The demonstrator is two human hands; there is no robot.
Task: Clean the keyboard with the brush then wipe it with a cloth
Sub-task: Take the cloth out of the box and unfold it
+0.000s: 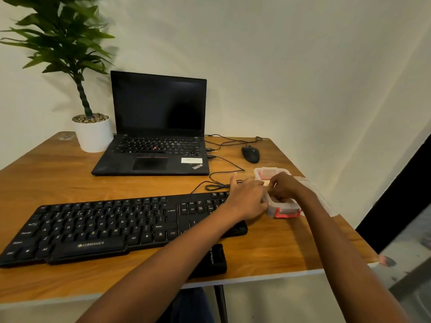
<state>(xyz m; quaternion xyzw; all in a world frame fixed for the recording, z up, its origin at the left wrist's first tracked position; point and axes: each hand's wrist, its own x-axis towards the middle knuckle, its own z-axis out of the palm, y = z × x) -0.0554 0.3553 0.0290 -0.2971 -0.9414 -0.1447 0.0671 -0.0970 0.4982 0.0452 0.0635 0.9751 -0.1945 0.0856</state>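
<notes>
A black keyboard (105, 227) lies across the front of the wooden desk (53, 173). Just right of it stands a clear plastic box with red clips (285, 210). My left hand (248, 198) rests against the box's left side, above the keyboard's right end. My right hand (283, 186) reaches down into the box, its fingers curled around something pale that I cannot make out. No brush or cloth shows plainly.
An open black laptop (154, 136) sits behind the keyboard, with a potted plant (92, 134) to its left and a black mouse (250, 154) to its right. Cables (224, 173) run between them. A small black object (214, 259) lies at the front edge.
</notes>
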